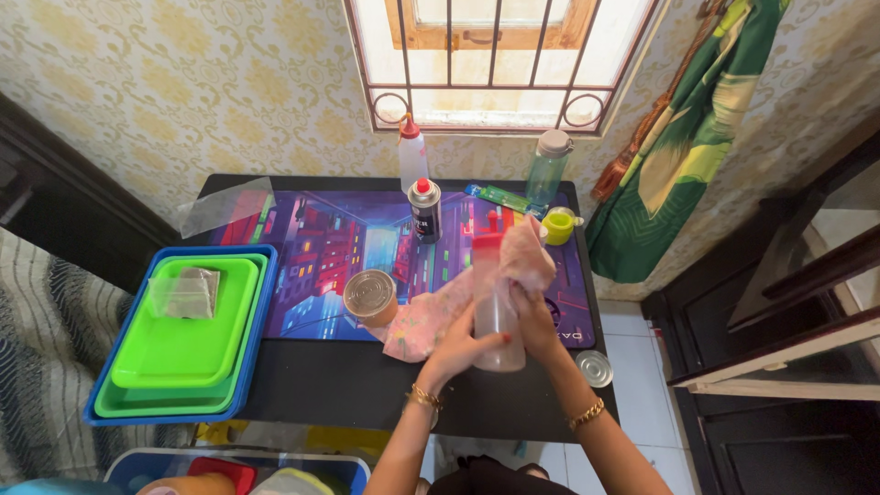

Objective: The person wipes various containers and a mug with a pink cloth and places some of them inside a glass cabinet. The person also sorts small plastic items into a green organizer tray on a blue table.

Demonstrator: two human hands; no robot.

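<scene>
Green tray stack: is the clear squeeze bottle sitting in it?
No, the clear squeeze bottle is held upright over the table by both hands, while the green tray stack at the left holds only a small plastic bag.

Stacked green trays (183, 339) in a blue tray (252, 367) at left; spray can (424, 209), green bottle (548, 167) near window (495, 60).

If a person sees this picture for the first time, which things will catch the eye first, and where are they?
At the centre, the left hand and right hand grip an upright clear bottle with a red cap, with a pink cloth against it. Bright green trays nested in a blue tray sit at the table's left end. A neon city-scene mat covers the middle.
</scene>
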